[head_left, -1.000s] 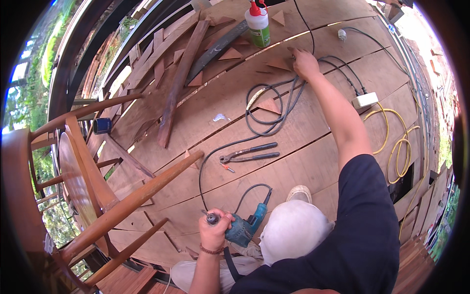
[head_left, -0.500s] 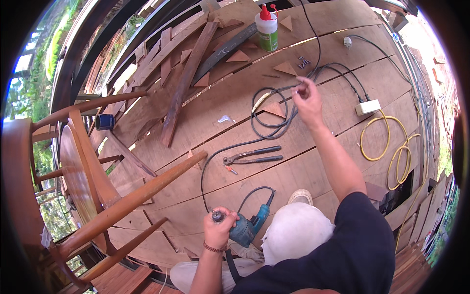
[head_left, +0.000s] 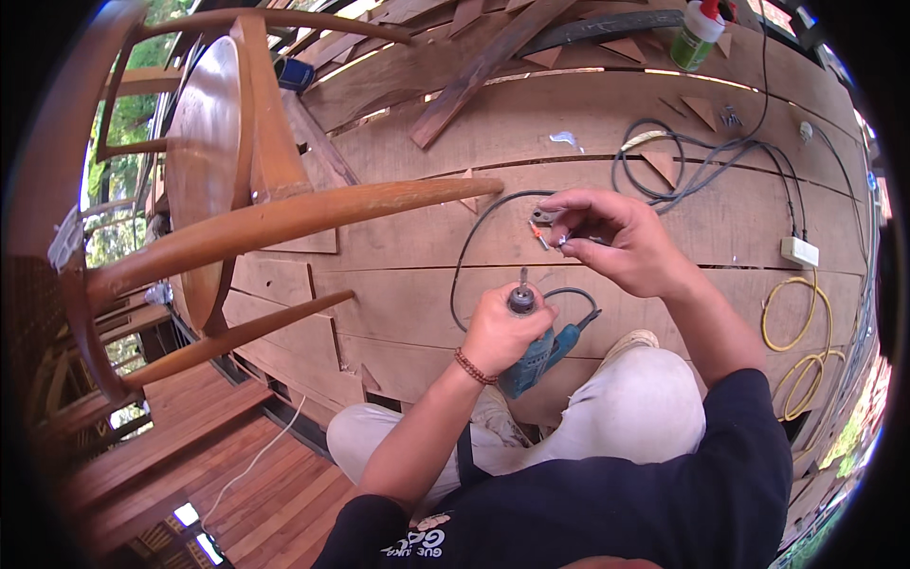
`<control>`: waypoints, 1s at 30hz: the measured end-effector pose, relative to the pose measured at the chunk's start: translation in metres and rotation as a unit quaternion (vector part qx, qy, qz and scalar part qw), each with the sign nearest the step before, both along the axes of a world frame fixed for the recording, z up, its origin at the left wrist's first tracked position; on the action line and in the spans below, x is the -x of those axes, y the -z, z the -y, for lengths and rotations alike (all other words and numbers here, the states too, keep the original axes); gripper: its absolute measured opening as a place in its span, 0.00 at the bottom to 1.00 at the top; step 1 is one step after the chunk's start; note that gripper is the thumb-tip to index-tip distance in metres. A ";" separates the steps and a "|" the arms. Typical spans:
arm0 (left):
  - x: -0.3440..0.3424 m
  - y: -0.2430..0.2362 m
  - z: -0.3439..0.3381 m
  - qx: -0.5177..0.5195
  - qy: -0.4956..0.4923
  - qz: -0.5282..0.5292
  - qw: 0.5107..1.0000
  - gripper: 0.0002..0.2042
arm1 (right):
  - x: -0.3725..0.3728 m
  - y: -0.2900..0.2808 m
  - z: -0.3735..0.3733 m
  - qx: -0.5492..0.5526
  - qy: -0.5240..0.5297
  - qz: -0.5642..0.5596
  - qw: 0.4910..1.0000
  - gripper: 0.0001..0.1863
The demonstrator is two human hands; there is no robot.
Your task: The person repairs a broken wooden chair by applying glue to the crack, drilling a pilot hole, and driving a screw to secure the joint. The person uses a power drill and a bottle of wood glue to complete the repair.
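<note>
My left hand (head_left: 512, 327) is closed around a teal power drill (head_left: 536, 365) near its chuck, with a short bit (head_left: 523, 275) pointing up. The drill body hangs over my lap. To the right and higher, my right hand (head_left: 621, 237) pinches a small metal piece (head_left: 564, 241) between thumb and fingers; its exact kind is too small to tell. Beneath that hand lie long-handled pincers, mostly covered, with their head (head_left: 541, 217) showing. Beside them is a small orange-and-silver piece (head_left: 538, 234). Several screws (head_left: 730, 117) lie farther off to the right.
A wooden chair (head_left: 313, 209) lies on its side at left, its legs reaching toward my hands. Black cable (head_left: 701, 175) loops across the boards to a white socket block (head_left: 799, 251) with yellow cord. A glue bottle (head_left: 697, 38), wood strips and triangular offcuts lie at the back.
My right hand has come back from near the screws toward the drill, fingers pinched. My left hand has raised the drill slightly, and its bit now shows. The view has shifted leftward.
</note>
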State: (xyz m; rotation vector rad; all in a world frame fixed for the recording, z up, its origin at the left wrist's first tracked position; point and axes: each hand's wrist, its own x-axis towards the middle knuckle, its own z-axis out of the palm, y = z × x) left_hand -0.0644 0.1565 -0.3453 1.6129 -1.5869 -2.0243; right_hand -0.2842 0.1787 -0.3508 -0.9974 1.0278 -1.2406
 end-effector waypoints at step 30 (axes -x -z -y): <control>-0.034 -0.012 -0.008 0.051 -0.051 -0.040 0.997 0.09 | -0.041 -0.047 0.054 0.107 -0.235 -0.092 0.962 0.35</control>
